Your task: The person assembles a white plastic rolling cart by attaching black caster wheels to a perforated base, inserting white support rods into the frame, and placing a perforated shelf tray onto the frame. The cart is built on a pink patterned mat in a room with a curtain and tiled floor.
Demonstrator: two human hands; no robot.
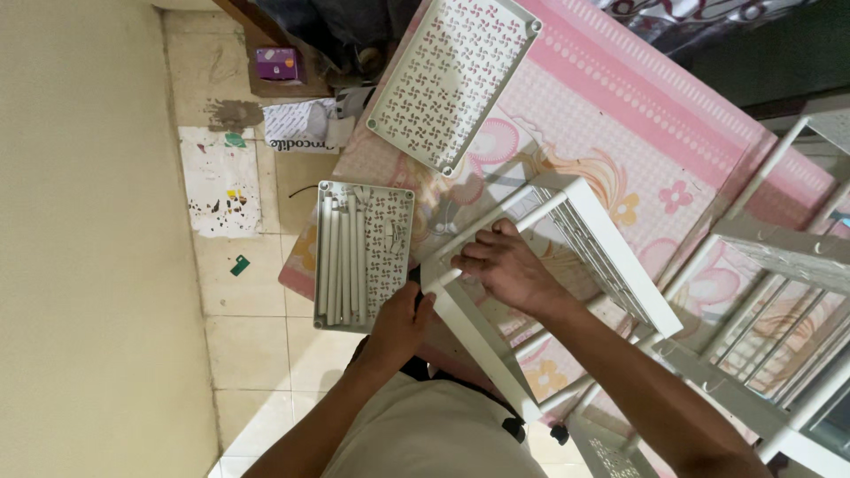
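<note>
- Right hand [503, 265]: lay curled over the upper corner of the white shelf frame [567, 265], fingers closed on a thin rail there.
- Left hand [398, 320]: gripped the lower corner post of the same frame from below; how tightly the fingers closed could not be told, as the back of the hand hid them.
- White shelf frame: stood tilted on the pink floral mattress [620, 115], just in front of the person's lap. Judged light, stiff plastic, smooth and somewhat slippery; the thin slats looked liable to flex or snap, so the thick corner posts seemed the safer hold.
- Grey perforated tray [390, 257]: lay flat at the mattress edge, just beside the left hand, holding a row of grey tubes [341, 265].
- White perforated panel [453, 80]: lay flat farther up the mattress, well apart from both hands.
- Second white rack [779, 301]: stood to the right, cut off by the picture edge.
- Tiled floor [248, 336]: carried a stained sheet of paper [220, 181] and a small purple box [277, 64].
- Hard to make out: small fittings in the tray; dark clutter at top centre.
</note>
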